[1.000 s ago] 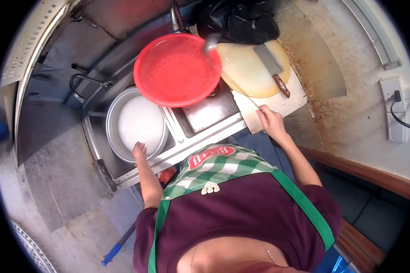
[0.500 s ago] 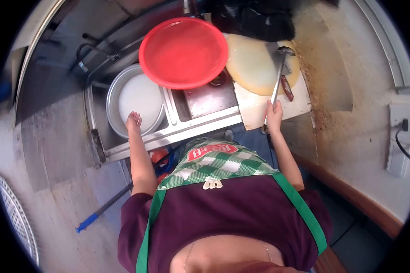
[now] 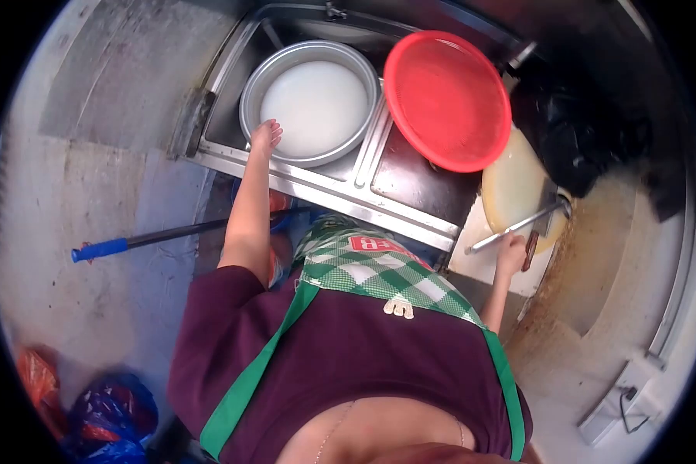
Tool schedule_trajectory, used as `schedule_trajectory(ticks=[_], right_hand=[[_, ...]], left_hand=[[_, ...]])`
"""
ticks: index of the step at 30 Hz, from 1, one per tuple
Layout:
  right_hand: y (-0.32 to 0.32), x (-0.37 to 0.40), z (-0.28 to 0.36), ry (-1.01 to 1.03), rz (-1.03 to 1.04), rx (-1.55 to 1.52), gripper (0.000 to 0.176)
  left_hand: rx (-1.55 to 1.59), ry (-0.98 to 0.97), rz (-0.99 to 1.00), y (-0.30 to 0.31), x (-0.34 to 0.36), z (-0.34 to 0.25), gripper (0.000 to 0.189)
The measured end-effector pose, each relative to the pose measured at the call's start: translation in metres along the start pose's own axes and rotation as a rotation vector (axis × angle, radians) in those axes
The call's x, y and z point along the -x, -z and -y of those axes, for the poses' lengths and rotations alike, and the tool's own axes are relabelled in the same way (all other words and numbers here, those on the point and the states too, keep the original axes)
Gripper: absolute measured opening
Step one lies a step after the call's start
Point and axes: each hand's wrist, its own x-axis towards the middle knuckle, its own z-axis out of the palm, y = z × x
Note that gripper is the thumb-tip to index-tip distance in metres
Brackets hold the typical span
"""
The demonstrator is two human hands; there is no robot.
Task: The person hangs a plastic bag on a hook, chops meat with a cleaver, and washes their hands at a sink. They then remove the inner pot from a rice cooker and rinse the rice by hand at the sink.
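Observation:
In the head view my left hand (image 3: pixel 267 135) is at the near left rim of a round metal basin (image 3: pixel 248 114), fingers bent together over the edge. White, cloudy contents (image 3: pixel 317 100) fill the basin, which sits in the left sink bowl. My right hand (image 3: pixel 510 251) is closed at the handle of a metal ladle (image 3: pixel 535 217); the handle sticks out on both sides of the fingers. The ladle's bowl lies over a pale round board (image 3: pixel 510 182). Just right of that hand is a cleaver (image 3: pixel 530 251) with a red-brown handle, its blade partly hidden beneath the ladle.
A red plastic basin (image 3: pixel 448 100) rests over the right sink bowl (image 3: pixel 414 174). Behind the round board sits a black plastic bag (image 3: pixel 576 127). A blue-gripped pole (image 3: pixel 100 250) extends at left. Bagged items (image 3: pixel 112 410) lie at lower left, and a power outlet (image 3: pixel 619 402) is at lower right.
The view has turned and shifted toward the left. My left fingers went from outstretched to bent at the basin rim. The ladle has swung flatter, and my right hand is closer to the cleaver handle.

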Motion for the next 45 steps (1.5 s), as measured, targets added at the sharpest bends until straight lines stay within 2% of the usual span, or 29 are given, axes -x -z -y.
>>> schedule_trajectory(ticks=[1, 4, 6, 10, 12, 13, 15, 17, 18, 19, 20, 21, 22, 23, 24, 26, 27, 30, 33, 35, 37, 41, 43, 45], right_hand=[[0.011, -0.005, 0.009, 0.028, -0.058, 0.005, 0.033], [0.045, -0.019, 0.069, 0.156, -0.073, -0.39, 0.025], [0.061, -0.029, 0.124, 0.254, 0.032, -0.535, 0.018], [0.047, -0.045, 0.265, 0.479, 0.321, -0.826, 0.014], [0.052, -0.039, 0.335, 0.62, 0.469, -0.809, 0.013], [0.036, -0.039, 0.369, 0.687, 0.564, -0.833, 0.013], [-0.02, -0.04, 0.43, 0.482, 0.979, -1.025, 0.015], [-0.095, -0.048, 0.476, 0.414, 1.023, -0.892, 0.012], [-0.158, -0.063, 0.481, 0.511, 0.868, -0.826, 0.012], [-0.209, -0.076, 0.482, 0.451, 0.716, -0.618, 0.023], [-0.229, -0.085, 0.485, 0.339, 0.776, -0.472, 0.037], [-0.298, -0.112, 0.472, 0.193, 0.736, -0.355, 0.046], [-0.271, -0.107, 0.483, 0.184, 0.613, -0.022, 0.052], [-0.279, -0.111, 0.481, 0.173, 0.525, 0.107, 0.058], [-0.291, -0.119, 0.479, 0.162, 0.437, 0.231, 0.064], [-0.307, -0.13, 0.471, 0.095, 0.41, 0.169, 0.07], [-0.314, -0.132, 0.471, 0.064, 0.398, 0.137, 0.073], [-0.319, -0.138, 0.471, 0.091, 0.584, -0.014, 0.07], [-0.308, -0.136, 0.471, 0.082, 0.58, 0.024, 0.073], [-0.321, -0.142, 0.465, 0.122, 0.575, 0.003, 0.074], [-0.32, -0.144, 0.462, 0.16, 0.578, -0.001, 0.074], [-0.305, -0.15, 0.464, 0.236, 0.651, 0.032, 0.07], [-0.309, -0.157, 0.465, 0.233, 0.663, 0.046, 0.065], [-0.332, -0.162, 0.455, 0.142, 0.614, -0.13, 0.062]], left_hand=[[-0.023, -0.011, -0.028, 0.002, 0.004, -0.006, 0.023], [-0.159, -0.097, -0.076, 0.018, 0.002, -0.014, 0.024], [-0.284, -0.153, -0.13, 0.032, -0.011, -0.011, 0.027], [-0.754, -0.41, -0.304, 0.066, -0.051, -0.008, 0.038], [-0.739, -0.403, -0.301, 0.064, -0.053, -0.008, 0.037], [-0.735, -0.399, -0.308, 0.067, -0.057, -0.01, 0.036], [-0.762, -0.367, -0.282, 0.064, -0.045, -0.023, 0.036], [-0.848, -0.291, -0.209, 0.068, -0.059, -0.025, 0.039], [-0.844, -0.221, -0.185, 0.068, -0.064, -0.023, 0.044], [-0.84, -0.155, -0.168, 0.068, -0.07, -0.02, 0.049], [-0.858, -0.168, -0.192, 0.066, -0.069, -0.013, 0.055], [-0.876, -0.186, -0.217, 0.063, -0.07, -0.011, 0.061], [-0.723, -0.092, -0.148, 0.063, -0.076, -0.008, 0.064], [-0.572, 0.011, -0.075, 0.062, -0.081, -0.001, 0.068], [-0.518, 0.011, -0.121, 0.061, -0.092, 0.007, 0.068], [-0.419, 0.029, -0.214, 0.059, -0.105, 0.028, 0.067], [-0.355, 0.047, -0.194, 0.061, -0.107, 0.028, 0.066], [-0.202, 0.077, -0.172, 0.061, -0.1, 0.015, 0.063], [-0.026, 0.17, -0.259, 0.053, -0.093, 0.009, 0.063], [0.042, 0.163, -0.212, 0.054, -0.097, 0.01, 0.056], [0.187, 0.185, -0.152, 0.052, -0.081, -0.012, 0.05], [0.168, 0.151, -0.078, 0.064, -0.126, 0.037, 0.039], [0.198, 0.181, -0.073, 0.063, -0.128, 0.034, 0.038], [0.269, 0.21, -0.089, 0.06, -0.111, 0.014, 0.04]])
